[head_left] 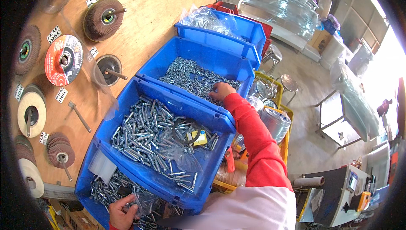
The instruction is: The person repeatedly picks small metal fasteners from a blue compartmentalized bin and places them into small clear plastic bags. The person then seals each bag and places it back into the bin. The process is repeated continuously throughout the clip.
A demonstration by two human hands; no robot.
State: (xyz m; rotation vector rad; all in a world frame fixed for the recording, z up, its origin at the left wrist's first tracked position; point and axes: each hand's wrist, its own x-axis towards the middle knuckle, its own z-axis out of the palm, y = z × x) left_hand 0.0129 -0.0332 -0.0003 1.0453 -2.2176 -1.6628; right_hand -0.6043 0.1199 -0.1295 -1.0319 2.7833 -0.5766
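We look down on a row of blue plastic bins running from the lower left to the upper centre of the frame. At the centre, the right hand [222, 92], in a red sleeve [256, 141], reaches over the right side of a bin [211, 53] holding small metal nuts [182, 75]. Its fingers are bent down against the nuts; we cannot tell whether it has hold of any. At the lower left, the left hand [122, 213] is partly curled, thumb and fingers closed on a clear plastic bag [146, 202] above the nearest bin [86, 179], which contains loose bolts and a pale plastic sheet [102, 166].

Between the hands, a wide bin [198, 113] is heaped with long silver bolts [144, 132]; a black ring [174, 133] and a yellow piece [199, 138] lie on them. The farthest blue bin [247, 27] holds clear bags [207, 20].

Filling the left of the frame, a wooden panel [148, 18] carries flap discs [98, 25], a red-and-black disc [55, 63] and cream wheels [39, 113] on metal pegs. Right of the bins we find yellow crates [280, 88] with a silvery coil [277, 124], then round metal stools [289, 83]. Plastic-wrapped furniture [279, 10] stands at the upper right.
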